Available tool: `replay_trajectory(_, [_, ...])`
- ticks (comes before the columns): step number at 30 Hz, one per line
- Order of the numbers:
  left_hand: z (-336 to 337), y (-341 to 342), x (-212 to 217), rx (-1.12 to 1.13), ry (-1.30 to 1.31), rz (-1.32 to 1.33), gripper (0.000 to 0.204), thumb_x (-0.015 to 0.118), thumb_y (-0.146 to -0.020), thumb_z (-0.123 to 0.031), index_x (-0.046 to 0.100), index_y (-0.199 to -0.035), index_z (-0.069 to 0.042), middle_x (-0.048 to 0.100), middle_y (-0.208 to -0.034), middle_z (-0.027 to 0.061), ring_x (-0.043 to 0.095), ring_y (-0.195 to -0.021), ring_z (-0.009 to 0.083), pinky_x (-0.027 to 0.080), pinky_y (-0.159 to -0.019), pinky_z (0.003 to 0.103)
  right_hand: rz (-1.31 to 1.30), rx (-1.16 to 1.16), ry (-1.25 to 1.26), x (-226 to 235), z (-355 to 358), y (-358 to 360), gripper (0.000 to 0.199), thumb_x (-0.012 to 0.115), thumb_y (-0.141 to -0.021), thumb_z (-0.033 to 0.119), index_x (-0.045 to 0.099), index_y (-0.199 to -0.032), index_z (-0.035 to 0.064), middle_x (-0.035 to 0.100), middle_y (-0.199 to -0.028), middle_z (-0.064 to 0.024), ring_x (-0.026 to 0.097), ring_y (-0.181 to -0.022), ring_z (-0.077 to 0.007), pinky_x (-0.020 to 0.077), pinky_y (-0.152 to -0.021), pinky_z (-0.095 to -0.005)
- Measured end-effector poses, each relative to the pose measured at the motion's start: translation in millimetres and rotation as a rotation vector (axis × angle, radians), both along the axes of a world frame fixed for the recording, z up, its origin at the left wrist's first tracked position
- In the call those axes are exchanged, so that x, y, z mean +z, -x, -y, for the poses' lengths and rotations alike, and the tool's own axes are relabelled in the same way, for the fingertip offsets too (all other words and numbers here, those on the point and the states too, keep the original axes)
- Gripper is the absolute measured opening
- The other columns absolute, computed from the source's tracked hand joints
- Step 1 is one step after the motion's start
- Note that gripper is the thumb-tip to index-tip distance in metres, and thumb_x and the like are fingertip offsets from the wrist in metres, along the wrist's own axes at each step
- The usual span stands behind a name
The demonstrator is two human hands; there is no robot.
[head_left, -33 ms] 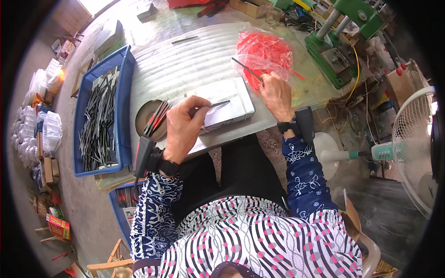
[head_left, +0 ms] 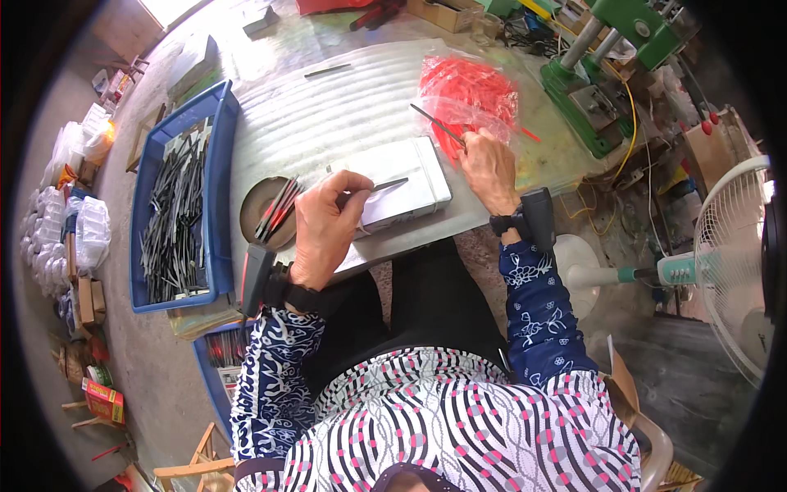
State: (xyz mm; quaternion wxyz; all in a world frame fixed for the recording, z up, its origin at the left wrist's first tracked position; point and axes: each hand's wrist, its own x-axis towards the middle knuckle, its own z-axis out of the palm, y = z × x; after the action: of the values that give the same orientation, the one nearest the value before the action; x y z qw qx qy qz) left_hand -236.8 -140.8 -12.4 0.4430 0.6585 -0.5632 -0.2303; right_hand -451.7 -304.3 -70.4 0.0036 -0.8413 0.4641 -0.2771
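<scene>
My left hand (head_left: 324, 221) is closed in a pinch on a slim dark strip (head_left: 391, 184), file-like in shape, that points right over a white block (head_left: 410, 176). To the right of the block, my right hand (head_left: 490, 168) is closed around another slim dark strip (head_left: 437, 123), its free end slanting up to the left. Just beyond it lies a clear bag of red plastic pieces (head_left: 469, 88). Close by my left hand, a round dish (head_left: 256, 209) bears several strips with red and dark parts (head_left: 279, 209).
A blue crate (head_left: 221, 123) full of dark strips (head_left: 176, 213) stands on the left. One strip (head_left: 328, 70) lies on the ribbed white sheet (head_left: 361, 98). A green press (head_left: 566, 90) is at the far right, with a white fan (head_left: 730, 254) nearer me.
</scene>
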Motion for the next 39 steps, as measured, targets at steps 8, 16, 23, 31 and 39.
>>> replay_trajectory(8, [8.2,3.4,-8.0,-0.034,0.356,0.494,0.009,0.067,-0.081,-0.005,0.066,-0.088,-0.012,0.065,-0.077,0.005,0.062,-0.08,0.0289,0.049,-0.07,0.039,-0.03,-0.027,0.026,-7.6,3.9,-2.8,0.016,0.068,-0.082,0.017,0.062,-0.081,0.0021,0.064,-0.079,-0.019,0.063,-0.079,-0.0391,0.0494,-0.071,-0.0492])
replay_trajectory(16, [15.6,9.3,-22.3,-0.027,0.373,0.5,0.019,0.066,-0.078,-0.001,0.066,-0.094,-0.012,0.066,-0.088,0.0052,0.061,-0.09,0.0295,0.049,-0.079,0.04,0.179,0.045,-0.208,22.6,-26.0,0.8,0.019,0.067,-0.079,0.007,0.063,-0.097,-0.0006,0.067,-0.08,-0.0205,0.067,-0.075,-0.0352,0.0526,-0.069,-0.0442])
replay_trajectory(23, [0.1,-9.7,-23.7,0.082,0.412,0.532,0.019,0.073,-0.074,-0.003,0.069,-0.091,-0.009,0.065,-0.09,0.0081,0.061,-0.091,0.0301,0.048,-0.08,0.041,0.657,0.172,-0.593,51.6,-55.9,4.1,0.019,0.06,-0.085,-0.003,0.067,-0.103,-0.0001,0.06,-0.069,-0.0028,0.055,-0.055,-0.0061,0.0423,-0.05,-0.0231])
replay_trajectory(31, [-7.5,-12.4,-30.9,0.099,0.304,0.346,0.009,0.071,-0.08,-0.004,0.067,-0.088,-0.007,0.062,-0.085,0.0097,0.063,-0.079,0.03,0.05,-0.068,0.039,0.816,0.325,-0.763,68.3,-88.4,-13.5,0.017,0.06,-0.086,-0.003,0.069,-0.101,-0.0015,0.068,-0.081,-0.0049,0.061,-0.06,-0.008,0.0449,-0.053,-0.0217])
replay_trajectory(39, [-12.1,-6.8,-30.2,0.13,0.243,0.236,0.009,0.071,-0.081,-0.007,0.069,-0.089,-0.007,0.063,-0.085,0.0107,0.064,-0.072,0.029,0.051,-0.064,0.038,0.21,0.398,-0.175,64.7,-94.1,-38.7,0.01,0.066,-0.084,0.01,0.069,-0.092,0.0046,0.064,-0.086,-0.0128,0.065,-0.076,-0.0335,0.0513,-0.066,-0.0423])
